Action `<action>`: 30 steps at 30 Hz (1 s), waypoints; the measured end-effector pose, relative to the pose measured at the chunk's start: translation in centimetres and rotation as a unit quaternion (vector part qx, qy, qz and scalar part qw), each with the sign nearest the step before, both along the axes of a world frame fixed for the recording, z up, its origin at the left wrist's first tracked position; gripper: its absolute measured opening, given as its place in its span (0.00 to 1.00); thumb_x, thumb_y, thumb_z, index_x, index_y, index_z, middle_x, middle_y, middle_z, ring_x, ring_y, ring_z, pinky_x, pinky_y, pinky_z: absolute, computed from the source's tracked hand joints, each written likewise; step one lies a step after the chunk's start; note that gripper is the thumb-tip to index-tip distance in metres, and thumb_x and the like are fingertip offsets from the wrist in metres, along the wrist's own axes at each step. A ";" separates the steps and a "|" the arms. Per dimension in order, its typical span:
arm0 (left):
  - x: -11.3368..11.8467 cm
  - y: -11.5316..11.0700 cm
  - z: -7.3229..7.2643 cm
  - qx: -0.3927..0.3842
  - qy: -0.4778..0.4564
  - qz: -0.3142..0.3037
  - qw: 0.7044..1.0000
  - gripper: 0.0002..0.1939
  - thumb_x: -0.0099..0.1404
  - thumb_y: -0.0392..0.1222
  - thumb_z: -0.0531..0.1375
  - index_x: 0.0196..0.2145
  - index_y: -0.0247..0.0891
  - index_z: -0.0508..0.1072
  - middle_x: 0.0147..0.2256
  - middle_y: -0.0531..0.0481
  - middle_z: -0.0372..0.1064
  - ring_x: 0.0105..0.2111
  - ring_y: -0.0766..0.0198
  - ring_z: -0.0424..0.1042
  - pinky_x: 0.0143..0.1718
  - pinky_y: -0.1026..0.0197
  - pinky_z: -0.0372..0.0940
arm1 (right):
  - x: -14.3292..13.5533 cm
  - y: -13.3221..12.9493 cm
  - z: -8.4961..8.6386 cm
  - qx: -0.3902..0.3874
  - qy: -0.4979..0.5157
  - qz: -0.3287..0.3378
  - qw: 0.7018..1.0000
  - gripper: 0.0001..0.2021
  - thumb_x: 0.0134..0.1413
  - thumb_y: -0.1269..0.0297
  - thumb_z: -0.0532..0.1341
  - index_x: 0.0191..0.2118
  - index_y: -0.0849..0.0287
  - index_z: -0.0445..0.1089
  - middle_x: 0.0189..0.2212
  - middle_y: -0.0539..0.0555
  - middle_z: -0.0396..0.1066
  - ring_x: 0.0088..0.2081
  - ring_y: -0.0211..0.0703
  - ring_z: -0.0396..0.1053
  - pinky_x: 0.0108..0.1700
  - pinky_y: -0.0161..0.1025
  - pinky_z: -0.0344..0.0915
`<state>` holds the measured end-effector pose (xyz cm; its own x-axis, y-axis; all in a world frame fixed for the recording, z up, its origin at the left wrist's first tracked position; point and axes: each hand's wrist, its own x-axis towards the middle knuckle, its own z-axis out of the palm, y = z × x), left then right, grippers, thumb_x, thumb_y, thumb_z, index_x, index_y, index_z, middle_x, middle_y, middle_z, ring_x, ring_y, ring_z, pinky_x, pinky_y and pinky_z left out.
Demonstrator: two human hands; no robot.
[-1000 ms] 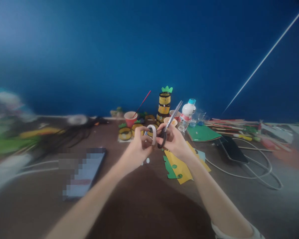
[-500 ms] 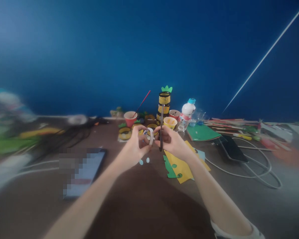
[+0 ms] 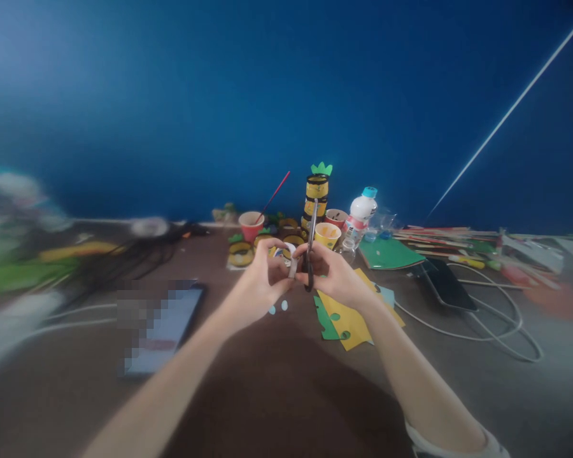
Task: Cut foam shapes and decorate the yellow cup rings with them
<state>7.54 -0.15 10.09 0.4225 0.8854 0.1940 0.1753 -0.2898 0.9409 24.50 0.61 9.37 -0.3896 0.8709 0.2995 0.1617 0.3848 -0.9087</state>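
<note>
My left hand (image 3: pixel 262 280) pinches a white tape roll (image 3: pixel 293 267), held up over the middle of the dark table. Close beside it, my right hand (image 3: pixel 332 275) is closed on dark-handled scissors (image 3: pixel 311 245), blades pointing up; its fingertips meet the near side of the roll. Below the hands lie two small pale blue paper ovals (image 3: pixel 284 305). Under my right forearm are yellow paper (image 3: pixel 351 321) and green paper (image 3: pixel 325 321) with cut-outs.
Behind the hands stand a red cup (image 3: pixel 251 228), a black-and-yellow tower (image 3: pixel 317 189), a yellow cup (image 3: pixel 327 236) and a bottle (image 3: pixel 361 213). A tablet (image 3: pixel 165 337) lies left; a phone (image 3: pixel 446 285) with a looping white cable, green sheets and sticks lie right.
The tape roll has turned between my fingers and shows less of its ring. The scissors have tilted slightly to the right at the top. The view has shifted a little.
</note>
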 end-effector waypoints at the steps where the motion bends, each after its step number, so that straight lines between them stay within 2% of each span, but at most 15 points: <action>1: 0.0 0.0 0.1 0.004 0.006 0.001 1.000 0.21 0.57 0.34 0.55 0.45 0.41 0.50 0.24 0.58 0.64 0.25 0.67 0.68 0.29 0.63 0.61 | 0.0 -0.1 0.1 0.002 0.003 -0.001 1.000 0.13 0.46 0.68 0.60 0.40 0.55 0.60 0.29 0.49 0.64 0.30 0.36 0.65 0.33 0.36 0.65; 7: 0.0 -0.5 0.7 0.021 -0.012 -0.011 1.000 0.22 0.56 0.33 0.56 0.45 0.41 0.50 0.27 0.55 0.65 0.29 0.66 0.69 0.32 0.61 0.62 | -0.3 -0.5 0.4 0.030 0.053 -0.018 0.998 0.15 0.45 0.68 0.62 0.40 0.54 0.59 0.31 0.49 0.65 0.31 0.36 0.67 0.34 0.36 0.67; 19: -0.2 -0.9 1.0 0.036 0.010 -0.032 0.999 0.22 0.58 0.33 0.55 0.46 0.43 0.48 0.25 0.57 0.60 0.27 0.66 0.67 0.30 0.62 0.63 | 0.1 -1.0 0.8 0.075 0.020 -0.027 0.997 0.12 0.45 0.69 0.62 0.36 0.55 0.61 0.29 0.49 0.65 0.30 0.37 0.66 0.33 0.37 0.66; 25: -0.2 -0.8 0.9 0.020 -0.013 -0.033 0.999 0.22 0.57 0.33 0.56 0.45 0.42 0.49 0.25 0.57 0.58 0.26 0.68 0.66 0.28 0.63 0.63 | 0.2 -1.0 0.9 0.078 0.026 -0.025 0.996 0.11 0.43 0.71 0.63 0.33 0.56 0.61 0.30 0.49 0.65 0.30 0.37 0.66 0.33 0.37 0.66; 30: -0.1 -0.8 1.0 0.018 -0.031 -0.038 0.999 0.22 0.57 0.32 0.55 0.45 0.42 0.49 0.26 0.56 0.61 0.27 0.68 0.67 0.29 0.64 0.63 | 0.0 -1.0 0.9 0.075 0.008 -0.031 0.997 0.13 0.46 0.70 0.61 0.40 0.54 0.63 0.30 0.49 0.67 0.32 0.38 0.67 0.35 0.38 0.66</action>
